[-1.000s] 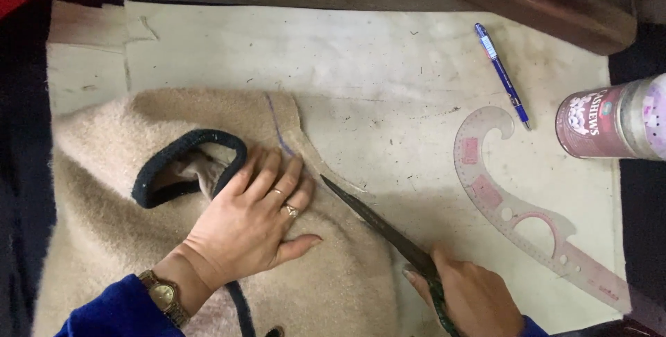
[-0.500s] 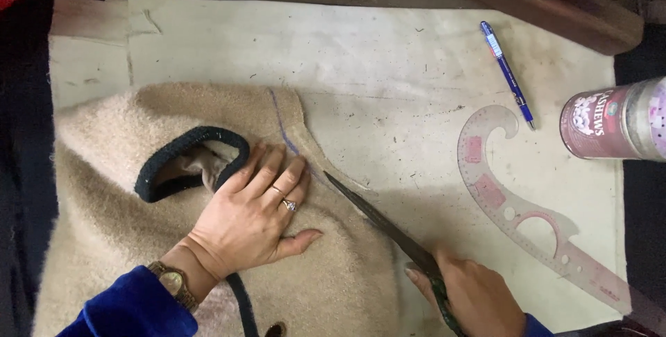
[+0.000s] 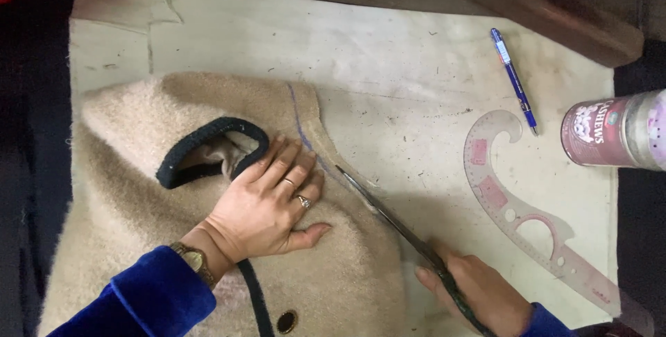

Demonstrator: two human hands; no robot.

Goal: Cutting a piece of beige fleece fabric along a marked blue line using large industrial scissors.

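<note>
A beige woolly garment [image 3: 139, 205] with a dark-trimmed neckline [image 3: 208, 146] lies on a pale paper-covered table [image 3: 416, 66]. My left hand [image 3: 270, 201] presses flat on the fabric just right of the neckline, fingers spread, a ring and a wristwatch on it. My right hand [image 3: 479, 292] grips long dark scissors [image 3: 395, 219] whose blades point up-left along the garment's right edge, near a blue marked line [image 3: 300, 123]. A narrow strip of fabric [image 3: 331, 149] runs along that edge beside the blade tips.
A translucent pink curved ruler [image 3: 527, 215] lies to the right. A blue pen [image 3: 513, 80] rests above it. A lidded jar [image 3: 614, 132] lies on its side at the right edge. A brown wooden block [image 3: 548, 7] sits at the top right.
The scissors have edged forward up the garment's edge, following the marked line. My left hand stays pressed on the fabric in much the same place.
</note>
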